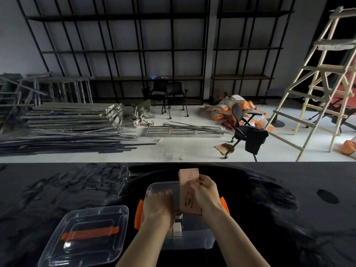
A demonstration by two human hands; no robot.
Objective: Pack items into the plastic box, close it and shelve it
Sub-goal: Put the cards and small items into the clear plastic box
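Right hand (207, 193) pinching pink card stack (189, 191) over open plastic box (192, 241), lower centre. Left hand (157, 206) inside box, grip unclear. Lid (86, 234) lower left. Best lower stack flat, square against wall.

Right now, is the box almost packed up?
Not yet. The plastic box is open, its lid lying beside it on the black table. The right hand is lowering a pink card stack in; the left hand is inside. Closing and shelving remain.

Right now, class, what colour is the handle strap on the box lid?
Orange, on the clear lid; seen best in the head view.
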